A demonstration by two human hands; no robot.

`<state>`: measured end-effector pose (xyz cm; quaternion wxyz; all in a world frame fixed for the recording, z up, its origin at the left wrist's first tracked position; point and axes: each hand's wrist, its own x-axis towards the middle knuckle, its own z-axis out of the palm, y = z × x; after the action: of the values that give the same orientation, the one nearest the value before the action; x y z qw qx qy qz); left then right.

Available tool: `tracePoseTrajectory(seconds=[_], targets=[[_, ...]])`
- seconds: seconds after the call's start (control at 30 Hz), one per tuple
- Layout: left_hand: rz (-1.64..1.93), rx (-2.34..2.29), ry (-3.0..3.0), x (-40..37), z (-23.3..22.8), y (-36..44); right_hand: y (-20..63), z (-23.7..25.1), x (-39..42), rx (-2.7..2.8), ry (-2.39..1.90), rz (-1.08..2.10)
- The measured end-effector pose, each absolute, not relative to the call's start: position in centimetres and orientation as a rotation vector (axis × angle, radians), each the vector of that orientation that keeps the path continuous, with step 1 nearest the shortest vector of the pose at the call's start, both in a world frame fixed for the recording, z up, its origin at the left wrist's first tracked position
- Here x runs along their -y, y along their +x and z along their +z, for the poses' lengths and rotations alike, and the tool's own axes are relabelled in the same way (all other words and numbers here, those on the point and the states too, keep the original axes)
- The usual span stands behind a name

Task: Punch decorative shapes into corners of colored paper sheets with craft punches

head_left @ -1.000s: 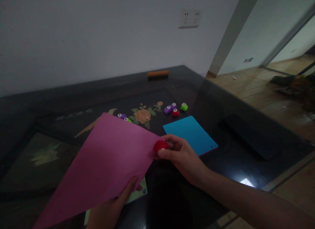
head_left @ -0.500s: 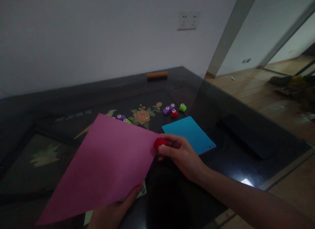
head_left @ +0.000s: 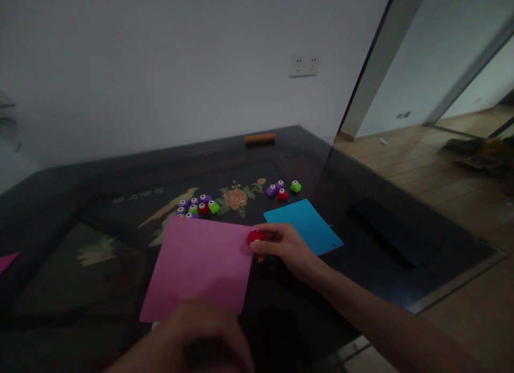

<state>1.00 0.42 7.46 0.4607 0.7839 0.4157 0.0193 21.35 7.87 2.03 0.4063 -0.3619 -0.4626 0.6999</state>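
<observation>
Right hand [head_left: 287,248] fingers pinch one red punch [head_left: 255,236] on one pink sheet [head_left: 201,266] mid-frame; blurred left hand [head_left: 201,341], grip unclear, bottom centre; four punches [head_left: 283,189] above one blue sheet [head_left: 303,226].

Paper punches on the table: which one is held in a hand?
The red punch pinched by the right hand at the pink sheet's corner; the others sit loose farther back.
</observation>
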Motion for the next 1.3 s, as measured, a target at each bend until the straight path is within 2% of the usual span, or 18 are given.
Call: tracePoseTrajectory(seconds=[0.07,0.13,0.3,0.4,0.73,1.3], targets=[[0.405,-1.291,2.198,-2.5,8.7,2.1,21.3,1.8,-7.9,1.212,-0.903,1.75],[0.511,-1.464,2.493,-4.7,9.5,3.6,21.3,1.5,-8.0,1.239,-0.887,1.727],[0.065,-1.476,2.68,-7.1,9.4,5.6,21.5,1.4,-7.7,1.378,-0.92,1.624],[-0.043,-1.417,2.645,-6.9,9.0,5.1,21.6,1.8,-7.2,1.532,-0.988,1.489],[0.062,-1.377,2.57,-7.5,8.5,4.2,21.7,3.2,-6.8,1.684,-1.033,1.306],[0.072,-1.427,2.648,-7.6,8.5,4.7,22.0,3.0,-6.6,1.702,-1.027,1.15]])
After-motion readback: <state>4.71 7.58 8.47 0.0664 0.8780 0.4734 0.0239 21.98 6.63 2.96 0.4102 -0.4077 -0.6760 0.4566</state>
